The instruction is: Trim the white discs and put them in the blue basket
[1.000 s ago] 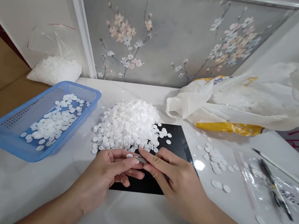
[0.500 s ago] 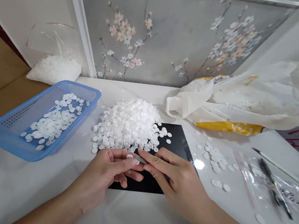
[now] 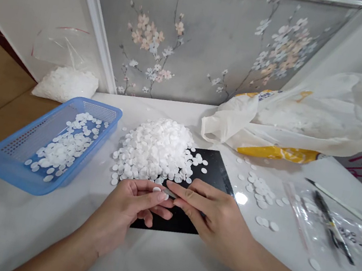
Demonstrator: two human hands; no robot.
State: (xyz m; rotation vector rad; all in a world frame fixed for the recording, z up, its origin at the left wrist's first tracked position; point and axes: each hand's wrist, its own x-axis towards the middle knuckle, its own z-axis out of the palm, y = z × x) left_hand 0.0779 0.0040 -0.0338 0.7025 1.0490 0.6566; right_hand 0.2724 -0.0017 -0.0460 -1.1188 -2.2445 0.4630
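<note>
My left hand point(image 3: 137, 201) pinches a small white disc point(image 3: 156, 189) between thumb and index finger, its other fingers curled loosely below. Closed on a thin grey metal blade point(image 3: 170, 193), my right hand point(image 3: 215, 209) holds its tip against the left fingertips, by the disc. The blade's handle is mostly hidden in the right palm. Both hands are over the near part of a black board point(image 3: 182, 225). Just beyond them rises a heap of white discs point(image 3: 155, 149), partly on the board.
At left is a blue basket point(image 3: 13, 171) with discs inside, and behind it a clear bag of white pieces point(image 3: 67, 84). A white plastic bag point(image 3: 295, 123) lies at back right. Scattered discs point(image 3: 260, 187), a pen point(image 3: 333, 225) and a zip bag point(image 3: 355, 236) lie at right.
</note>
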